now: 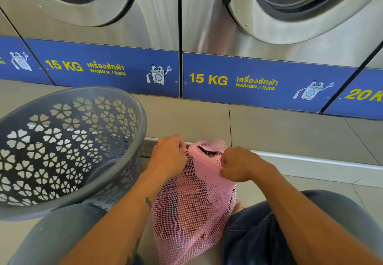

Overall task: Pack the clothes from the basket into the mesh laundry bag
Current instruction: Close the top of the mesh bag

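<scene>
Pink mesh is filling the middle of the view: the bag [194, 198] is standing upright on the tiled floor [279, 132] between the person's knees, bulging with dark clothes [186, 213] that are showing through the netting. Both hands are gripping its top edge. The left hand [169, 156] is curling into a fist around the left side of the mouth, and the right hand [238, 164] is pinching the right side, fingers clenched on the mesh, so the opening is being held between them as a narrow gap with something dark just visible inside. Whether a drawstring or zipper is running through those fingers is hard to tell, since the knuckles are hiding it. The basket [132, 107], grey plastic pierced with flower-shaped holes, is tilting just beside the left forearm, close to the bag but apparently not touching it; its inside is showing only bare wall and bottom. Beyond the hands, two steel washers [161, 26] are standing side by side, each with a blue panel [116, 67] along the base reading "15 KG" in yellow, and a third panel at the far right is beginning "20 K".
</scene>
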The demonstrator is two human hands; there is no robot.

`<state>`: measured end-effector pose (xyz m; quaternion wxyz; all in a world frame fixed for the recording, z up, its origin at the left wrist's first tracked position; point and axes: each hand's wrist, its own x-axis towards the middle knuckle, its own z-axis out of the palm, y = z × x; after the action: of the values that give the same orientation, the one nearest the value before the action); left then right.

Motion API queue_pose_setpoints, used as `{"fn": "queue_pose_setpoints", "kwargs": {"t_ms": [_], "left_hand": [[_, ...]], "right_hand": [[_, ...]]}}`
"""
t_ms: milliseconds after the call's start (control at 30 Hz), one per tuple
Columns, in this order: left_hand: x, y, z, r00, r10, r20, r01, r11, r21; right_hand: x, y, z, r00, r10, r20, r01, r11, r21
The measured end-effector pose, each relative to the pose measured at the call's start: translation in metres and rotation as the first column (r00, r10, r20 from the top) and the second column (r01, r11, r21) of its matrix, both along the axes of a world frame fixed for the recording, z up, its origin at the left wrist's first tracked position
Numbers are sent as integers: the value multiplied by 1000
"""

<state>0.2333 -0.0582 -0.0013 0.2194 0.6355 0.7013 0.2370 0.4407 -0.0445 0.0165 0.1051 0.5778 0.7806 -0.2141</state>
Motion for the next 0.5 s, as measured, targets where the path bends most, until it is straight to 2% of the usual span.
{"fn": "queue_pose_setpoints", "kwargs": {"t_ms": [33,100,167,233,400,500], "left_hand": [[-1,2,0,1000,-1,26,1,1000,-16],[-4,6,0,996,-9,87,13,999,-45],[-4,7,2,991,-14,131,22,998,-55],[-2,5,5,986,-31,161,40,998,-57],[-3,3,10,978,-39,204,53,997,-63],[-4,2,10,985,-30,168,37,999,-38]], "right_hand": [[-2,-1,-2,1000,-7,-19,7,1000,31],[-8,-3,-6,982,-17,-188,24,999,33],[-18,-8,-9,925,-23,-379,32,999,17],[-30,-10,-12,874,-31,-486,55,998,37],[-48,-17,-23,777,-117,-619,183,982,44],[-48,-17,-20,779,-127,-614,185,982,31]]}}
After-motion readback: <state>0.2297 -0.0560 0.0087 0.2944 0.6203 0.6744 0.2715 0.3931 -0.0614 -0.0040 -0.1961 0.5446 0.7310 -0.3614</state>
